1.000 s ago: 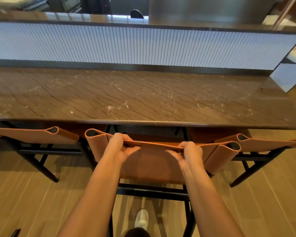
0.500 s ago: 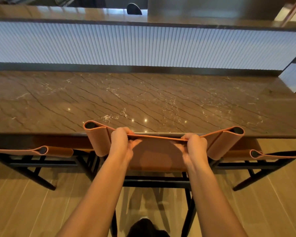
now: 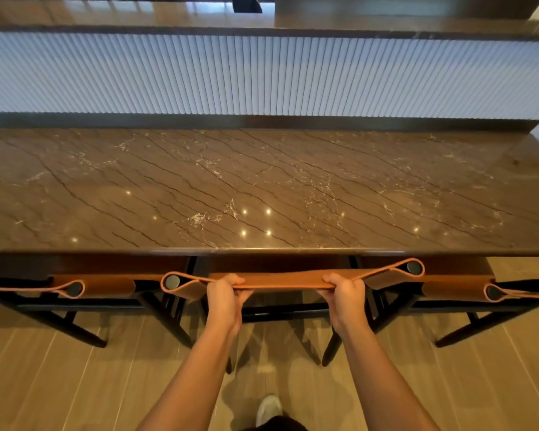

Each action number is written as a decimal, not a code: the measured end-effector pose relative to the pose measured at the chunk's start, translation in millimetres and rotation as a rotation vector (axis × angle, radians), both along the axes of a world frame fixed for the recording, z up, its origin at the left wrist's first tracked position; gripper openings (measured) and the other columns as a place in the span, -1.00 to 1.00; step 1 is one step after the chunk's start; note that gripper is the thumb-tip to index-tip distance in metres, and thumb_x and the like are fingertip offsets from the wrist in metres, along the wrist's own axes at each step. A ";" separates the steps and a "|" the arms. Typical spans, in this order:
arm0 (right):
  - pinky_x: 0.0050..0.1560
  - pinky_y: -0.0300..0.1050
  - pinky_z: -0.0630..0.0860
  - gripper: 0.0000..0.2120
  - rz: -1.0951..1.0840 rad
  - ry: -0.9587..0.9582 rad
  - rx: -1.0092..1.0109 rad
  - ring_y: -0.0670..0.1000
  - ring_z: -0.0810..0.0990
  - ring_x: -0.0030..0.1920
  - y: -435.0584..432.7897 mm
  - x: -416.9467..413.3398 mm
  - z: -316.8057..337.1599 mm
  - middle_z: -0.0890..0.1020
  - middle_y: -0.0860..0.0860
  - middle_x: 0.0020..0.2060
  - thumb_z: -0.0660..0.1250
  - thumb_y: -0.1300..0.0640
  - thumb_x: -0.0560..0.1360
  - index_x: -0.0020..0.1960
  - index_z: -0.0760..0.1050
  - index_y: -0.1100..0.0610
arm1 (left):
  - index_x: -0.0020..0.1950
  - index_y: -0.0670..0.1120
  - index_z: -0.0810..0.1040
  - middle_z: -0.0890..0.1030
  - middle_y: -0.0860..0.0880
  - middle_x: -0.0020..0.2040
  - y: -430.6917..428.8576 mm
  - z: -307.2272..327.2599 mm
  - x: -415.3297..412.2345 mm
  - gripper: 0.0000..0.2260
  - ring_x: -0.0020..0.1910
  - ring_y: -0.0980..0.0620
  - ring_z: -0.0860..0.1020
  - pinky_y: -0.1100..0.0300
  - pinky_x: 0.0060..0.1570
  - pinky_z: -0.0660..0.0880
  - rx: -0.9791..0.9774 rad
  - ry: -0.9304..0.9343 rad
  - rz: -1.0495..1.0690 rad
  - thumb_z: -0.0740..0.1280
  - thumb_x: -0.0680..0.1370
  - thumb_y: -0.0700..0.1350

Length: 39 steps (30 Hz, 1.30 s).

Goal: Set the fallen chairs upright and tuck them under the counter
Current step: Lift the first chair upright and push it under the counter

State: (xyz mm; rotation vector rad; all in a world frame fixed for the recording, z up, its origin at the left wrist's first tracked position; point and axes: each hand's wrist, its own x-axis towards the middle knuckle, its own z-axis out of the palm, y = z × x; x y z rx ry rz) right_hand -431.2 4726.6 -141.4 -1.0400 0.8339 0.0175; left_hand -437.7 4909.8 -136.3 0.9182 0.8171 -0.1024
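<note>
The middle chair [image 3: 287, 279], tan leather on a black frame, stands upright with its seat hidden under the brown marble counter [image 3: 262, 188]. My left hand [image 3: 226, 295] grips the top edge of its backrest left of centre. My right hand [image 3: 344, 295] grips the same edge right of centre. A second chair [image 3: 94, 287] stands tucked in on the left and a third chair [image 3: 461, 289] on the right, both upright with backrests close to the counter's front edge.
A white ribbed panel [image 3: 262, 76] rises behind the counter, with a higher ledge [image 3: 137, 14] above it. Wood-look floor [image 3: 59, 384] lies behind the chairs. My white shoe [image 3: 268, 409] shows at the bottom between the black chair legs.
I have pushed the middle chair forward, and its backrest now sits close to the counter's front edge, in line with the two neighbours. Both hands kept their grip throughout.
</note>
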 end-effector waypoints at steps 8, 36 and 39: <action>-0.30 -0.16 0.61 -0.81 0.018 0.015 -0.042 0.04 0.63 -0.11 -0.3 19.3 4.4 0.56 0.11 -0.09 0.24 0.40 0.52 -0.06 0.36 0.13 | 0.03 -0.24 0.44 0.51 -0.18 -0.06 5.7 7.1 19.9 -0.86 -0.01 -0.11 0.56 -0.05 0.05 0.55 -0.048 -0.015 -0.024 0.17 0.53 -0.40; -0.22 -0.06 0.64 -0.91 0.089 -0.032 -0.015 0.07 0.67 -0.13 -4.7 22.5 -16.4 0.57 0.18 -0.11 0.22 0.42 0.54 -0.05 0.41 0.27 | -0.17 -0.25 0.45 0.48 -0.16 -0.21 13.3 -19.7 33.9 -0.84 -0.14 -0.08 0.55 -0.05 0.06 0.54 -0.011 -0.050 -0.152 0.15 0.52 -0.44; -0.19 0.01 0.66 -0.91 0.102 -0.020 0.031 0.03 0.70 -0.29 -5.9 27.0 -11.0 0.58 0.19 -0.17 0.20 0.44 0.54 -0.04 0.43 0.30 | -0.11 -0.25 0.44 0.49 -0.20 -0.12 15.3 -17.4 40.8 -0.85 -0.06 -0.14 0.54 -0.11 0.14 0.50 -0.074 -0.022 -0.139 0.14 0.52 -0.45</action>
